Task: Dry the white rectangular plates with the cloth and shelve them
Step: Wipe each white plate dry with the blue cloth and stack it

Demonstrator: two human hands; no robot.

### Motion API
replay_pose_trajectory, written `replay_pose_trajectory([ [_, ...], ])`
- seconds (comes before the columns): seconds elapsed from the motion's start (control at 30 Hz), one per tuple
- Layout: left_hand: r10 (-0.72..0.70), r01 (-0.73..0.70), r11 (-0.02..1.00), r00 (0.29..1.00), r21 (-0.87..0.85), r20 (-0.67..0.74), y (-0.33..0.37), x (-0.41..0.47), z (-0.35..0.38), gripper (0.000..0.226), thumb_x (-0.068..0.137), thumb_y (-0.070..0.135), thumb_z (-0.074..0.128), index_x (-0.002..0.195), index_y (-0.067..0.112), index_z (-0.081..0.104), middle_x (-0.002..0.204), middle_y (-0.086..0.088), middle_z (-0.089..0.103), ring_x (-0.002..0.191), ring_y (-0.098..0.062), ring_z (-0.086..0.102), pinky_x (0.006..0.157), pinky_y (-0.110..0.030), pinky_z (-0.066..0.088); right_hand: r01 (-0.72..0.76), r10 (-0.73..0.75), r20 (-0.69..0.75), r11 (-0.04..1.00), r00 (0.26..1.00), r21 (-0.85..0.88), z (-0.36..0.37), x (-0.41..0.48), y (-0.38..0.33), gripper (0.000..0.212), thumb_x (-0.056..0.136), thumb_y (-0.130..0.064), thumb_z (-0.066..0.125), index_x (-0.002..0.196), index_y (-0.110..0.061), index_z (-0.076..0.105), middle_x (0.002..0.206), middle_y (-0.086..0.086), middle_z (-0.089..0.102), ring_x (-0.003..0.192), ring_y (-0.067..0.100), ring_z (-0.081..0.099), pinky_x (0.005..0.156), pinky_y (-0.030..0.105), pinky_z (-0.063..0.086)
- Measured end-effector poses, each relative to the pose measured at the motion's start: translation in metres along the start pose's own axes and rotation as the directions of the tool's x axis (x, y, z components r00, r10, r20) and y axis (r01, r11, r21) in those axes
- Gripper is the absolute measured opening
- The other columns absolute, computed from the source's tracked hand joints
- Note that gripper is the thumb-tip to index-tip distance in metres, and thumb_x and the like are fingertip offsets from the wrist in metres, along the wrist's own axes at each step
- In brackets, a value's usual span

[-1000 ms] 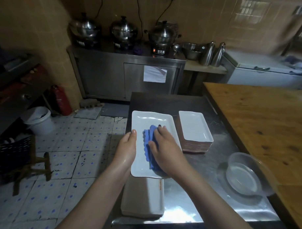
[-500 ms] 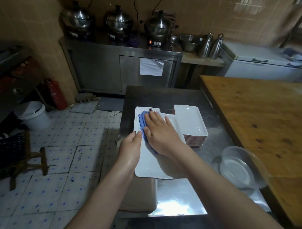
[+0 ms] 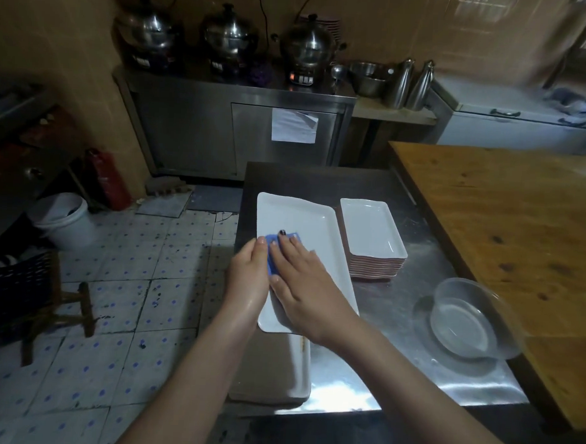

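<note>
The right hand (image 3: 302,288), fingers flat, presses the blue cloth (image 3: 270,267) onto the long white rectangular plate (image 3: 305,222) at the steel desk's (image 3: 397,325) left edge. The left hand (image 3: 248,280) steadies its rim, though I cannot tell its grip. Hard pressure there could tip the plate floorward.

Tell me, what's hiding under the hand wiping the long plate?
A blue cloth, pressed on the long white plate by the right hand. Only its edge shows; the hand covers the rest.

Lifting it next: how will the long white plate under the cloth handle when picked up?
Likely stiff and breakable: the long white plate looks like glazed ceramic. Probably slippery, given its glossy surface. Its length may make it tip from a one-ended grip.
</note>
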State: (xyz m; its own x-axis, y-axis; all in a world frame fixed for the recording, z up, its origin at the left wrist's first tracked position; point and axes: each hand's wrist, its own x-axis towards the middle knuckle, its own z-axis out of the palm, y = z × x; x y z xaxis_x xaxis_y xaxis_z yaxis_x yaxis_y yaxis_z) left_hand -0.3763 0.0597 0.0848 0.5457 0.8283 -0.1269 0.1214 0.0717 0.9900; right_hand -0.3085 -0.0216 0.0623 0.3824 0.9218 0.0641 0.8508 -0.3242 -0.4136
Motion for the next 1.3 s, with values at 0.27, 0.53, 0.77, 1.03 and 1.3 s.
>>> replay_pose_trajectory([
  [0.27, -0.011, 0.011, 0.999, 1.000, 0.048, -0.011, -0.005, -0.005, -0.003, 0.026, 0.099, 0.024, 0.038, 0.091, 0.013, 0.060, 0.082, -0.005, 0.065, 0.080, -0.027, 0.061, 0.072, -0.032, 0.048, -0.205, 0.179, -0.116, 0.937, 0.977, -0.281, -0.013, 0.046, 0.031, 0.056, 0.102, -0.042, 0.013, 0.152, -0.020, -0.001, 0.160, -0.001, -0.004, 0.146, 0.016, -0.008, 0.113, 0.034, -0.014],
  [0.53, 0.015, -0.014, 1.000, 0.996, 0.011, -0.089, -0.003, 0.002, -0.018, 0.028, 0.100, 0.028, 0.036, 0.086, 0.018, 0.058, 0.081, -0.003, 0.065, 0.079, -0.026, 0.062, 0.071, -0.034, 0.050, -0.284, 0.273, -0.092, 0.946, 0.958, -0.155, 0.005, -0.004, -0.005, 0.060, 0.101, -0.034, 0.020, 0.151, -0.010, -0.002, 0.160, 0.005, -0.006, 0.146, 0.017, -0.009, 0.113, 0.030, -0.013],
  [0.77, 0.075, -0.073, 0.997, 0.991, 0.023, -0.109, 0.001, 0.005, -0.017, 0.029, 0.100, 0.028, 0.035, 0.088, 0.015, 0.058, 0.084, -0.007, 0.066, 0.083, -0.030, 0.064, 0.074, -0.039, 0.052, -0.251, 0.239, -0.142, 0.966, 0.961, -0.069, 0.008, 0.001, -0.010, 0.059, 0.102, -0.030, 0.021, 0.150, -0.010, -0.005, 0.159, 0.004, -0.008, 0.146, 0.015, -0.012, 0.117, 0.028, -0.010],
  [1.03, 0.212, -0.206, 0.976, 0.974, 0.073, -0.084, 0.001, -0.005, -0.007, 0.028, 0.100, 0.025, 0.036, 0.092, 0.015, 0.060, 0.076, 0.004, 0.063, 0.074, -0.018, 0.058, 0.064, -0.030, 0.044, -0.419, 0.377, -0.357, 0.907, 0.855, -0.046, -0.015, 0.061, -0.006, 0.058, 0.102, -0.033, 0.019, 0.151, -0.010, -0.001, 0.160, 0.006, -0.003, 0.147, 0.020, -0.006, 0.116, 0.033, -0.008],
  [1.3, 0.143, -0.144, 0.989, 0.989, -0.033, -0.033, 0.000, 0.000, -0.016, 0.026, 0.100, 0.022, 0.037, 0.096, 0.019, 0.063, 0.085, 0.009, 0.065, 0.080, -0.006, 0.059, 0.069, -0.011, 0.046, -0.102, 0.085, -0.220, 0.993, 0.972, -0.064, -0.016, 0.053, -0.031, 0.054, 0.100, -0.025, 0.027, 0.151, -0.011, 0.014, 0.160, 0.005, 0.008, 0.146, 0.016, 0.001, 0.114, 0.027, -0.001],
])
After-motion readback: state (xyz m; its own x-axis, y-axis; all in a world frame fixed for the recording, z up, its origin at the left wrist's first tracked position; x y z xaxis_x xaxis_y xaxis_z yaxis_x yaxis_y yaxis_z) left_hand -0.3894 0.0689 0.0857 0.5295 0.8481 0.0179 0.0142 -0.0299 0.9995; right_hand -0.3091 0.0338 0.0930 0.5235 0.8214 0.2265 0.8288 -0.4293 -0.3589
